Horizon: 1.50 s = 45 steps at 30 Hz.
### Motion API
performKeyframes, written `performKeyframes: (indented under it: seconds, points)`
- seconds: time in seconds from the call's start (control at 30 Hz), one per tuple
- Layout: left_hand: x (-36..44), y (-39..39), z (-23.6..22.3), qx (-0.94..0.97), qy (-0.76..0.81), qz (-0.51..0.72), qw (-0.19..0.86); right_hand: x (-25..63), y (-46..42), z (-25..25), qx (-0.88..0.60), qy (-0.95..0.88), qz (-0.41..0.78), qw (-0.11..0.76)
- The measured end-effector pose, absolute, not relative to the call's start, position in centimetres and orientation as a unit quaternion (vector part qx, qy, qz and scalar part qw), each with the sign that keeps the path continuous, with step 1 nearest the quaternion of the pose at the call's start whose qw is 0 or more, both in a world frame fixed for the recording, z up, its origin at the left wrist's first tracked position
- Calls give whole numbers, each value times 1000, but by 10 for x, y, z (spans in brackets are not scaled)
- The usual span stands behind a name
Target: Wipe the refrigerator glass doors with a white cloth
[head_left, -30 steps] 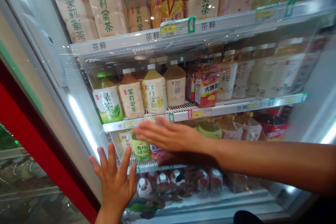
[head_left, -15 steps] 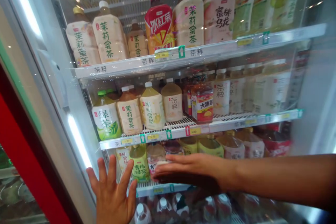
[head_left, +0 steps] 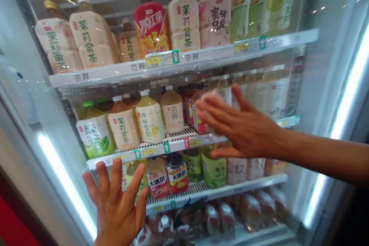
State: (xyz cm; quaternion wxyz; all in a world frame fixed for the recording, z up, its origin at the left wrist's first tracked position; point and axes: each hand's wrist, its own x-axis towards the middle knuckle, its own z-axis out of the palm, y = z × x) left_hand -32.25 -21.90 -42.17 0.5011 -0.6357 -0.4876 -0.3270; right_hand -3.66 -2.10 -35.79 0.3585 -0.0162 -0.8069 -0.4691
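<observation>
My left hand [head_left: 117,203] is held up with its fingers spread, at or close to the glass door of a drinks fridge. It holds nothing. My right hand [head_left: 248,128] reaches in from the right, stretched out flat against the glass. Under its fingers is a crumpled white cloth or tissue [head_left: 213,98], mostly hidden by the hand and a little blurred. Behind the right hand stand bottles on the middle shelf, among them a red-labelled bottle [head_left: 198,121] that is partly covered. A green tea bottle [head_left: 95,130] is above my left hand, behind the glass.
Large bottles such as a red tea bottle [head_left: 151,23] line the top shelf [head_left: 109,70]. More bottles stand on the lower shelves, including a dark-drink bottle [head_left: 177,173]. Light strips [head_left: 65,184] run down both sides. A red panel [head_left: 14,215] is at the lower left.
My right hand has moved up and to the right with the white cloth or tissue, from the lower shelf's height to the middle shelf's. My left hand stays spread. The view has shifted right.
</observation>
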Motion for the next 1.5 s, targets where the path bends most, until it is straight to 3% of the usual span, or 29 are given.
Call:
performKeyframes:
  seconds: [0.07,0.2,0.33,0.4,0.5,0.57,0.73,0.8,0.9,0.97,1.1,1.17,1.27,1.33,1.5]
  points:
    - [-313,-212,-419,-641,-481,-325,502,-21,-13,-360,-33,-801,-457,386]
    - [-292,-195,-414,-658,-468,-322,494,10,5,-377,93,-823,-484,281]
    - [-271,-181,-406,-666,-455,-317,499,37,22,-371,-70,-779,-464,416]
    - [-259,-175,-403,-671,-448,-315,500,47,23,-378,-95,-772,-445,444]
    - [-242,-167,-399,-687,-439,-305,492,65,27,-407,5,-821,-465,331]
    - [-233,-163,-397,-697,-428,-295,493,84,39,-420,18,-823,-474,313]
    - [-215,-148,-390,-707,-420,-279,496,127,76,-426,-196,-709,-350,580]
    - [-204,-140,-388,-713,-415,-272,497,129,75,-437,-168,-736,-360,548]
    - [-184,-125,-386,-722,-399,-261,502,132,70,-446,-87,-801,-425,414]
    - [-170,-117,-384,-726,-393,-259,502,142,75,-437,-117,-787,-426,431]
    - [-152,-108,-385,-727,-391,-260,501,155,86,-429,-247,-713,-351,555]
    - [-150,-106,-388,-727,-393,-255,502,147,78,-449,-224,-734,-340,543]
    - [-155,-107,-392,-727,-401,-245,501,128,59,-476,-119,-798,-381,452]
    - [-163,-110,-390,-725,-405,-237,504,119,54,-466,-105,-800,-397,437]
    - [-192,-129,-376,-698,-422,-228,532,91,51,-399,-188,-756,-340,527]
